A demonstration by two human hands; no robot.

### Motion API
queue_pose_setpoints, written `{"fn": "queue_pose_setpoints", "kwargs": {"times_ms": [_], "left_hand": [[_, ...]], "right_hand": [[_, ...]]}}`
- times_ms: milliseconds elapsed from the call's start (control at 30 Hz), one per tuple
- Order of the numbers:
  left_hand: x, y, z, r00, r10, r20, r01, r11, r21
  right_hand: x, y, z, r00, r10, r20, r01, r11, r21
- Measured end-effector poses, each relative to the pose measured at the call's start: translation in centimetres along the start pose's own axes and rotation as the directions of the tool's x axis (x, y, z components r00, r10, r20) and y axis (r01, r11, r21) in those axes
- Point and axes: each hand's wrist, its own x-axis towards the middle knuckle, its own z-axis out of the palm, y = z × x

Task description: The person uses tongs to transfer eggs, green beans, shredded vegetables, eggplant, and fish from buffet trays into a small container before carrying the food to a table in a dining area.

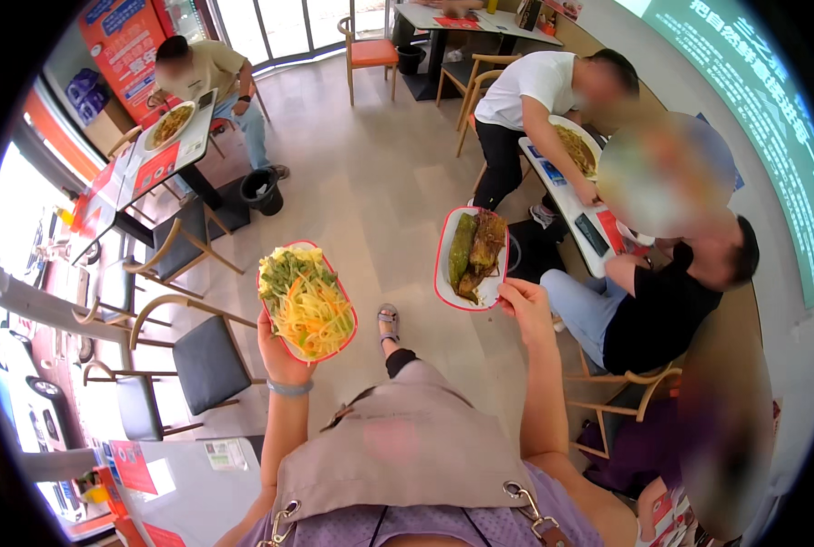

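My left hand point(285, 352) supports a red-rimmed white dish point(354, 329) from beneath and the side. Shredded yellow and orange vegetables point(311, 311) fill it, with chopped green beans point(297, 268) and a pale yellow food at the far end. In my right hand point(526, 308), thumb and fingers pinch the near right corner of a second red-rimmed white dish point(444, 236). On that one lie a long cooked green pepper point(460, 253) and a browned, seasoned piece of food point(485, 256), perhaps eggplant. Both dishes are held out over the floor, apart from each other.
Seated people eat at a left table point(195, 147) and a right table point(595, 256). Chairs point(209, 362) line the left side, near a black bin point(262, 193). A grey-topped table point(188, 499) stands close at lower left. Tiled floor point(332, 164) runs between the tables toward glass doors point(291, 27).
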Motion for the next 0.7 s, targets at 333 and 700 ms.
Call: {"fn": "queue_pose_setpoints", "kwargs": {"times_ms": [333, 700], "left_hand": [[37.0, 3.9, 7.4, 0.997, 0.005, -0.075, -0.005, 1.000, 0.004], [77.1, 2.2, 16.0, 0.992, -0.126, -0.004, 0.126, 0.988, 0.088]], "right_hand": [[36.9, -7.7, 5.9, 0.999, 0.003, 0.037, -0.005, 0.999, 0.054], [76.6, -12.8, 2.8, 0.999, -0.020, -0.050, 0.021, 1.000, 0.016]]}}
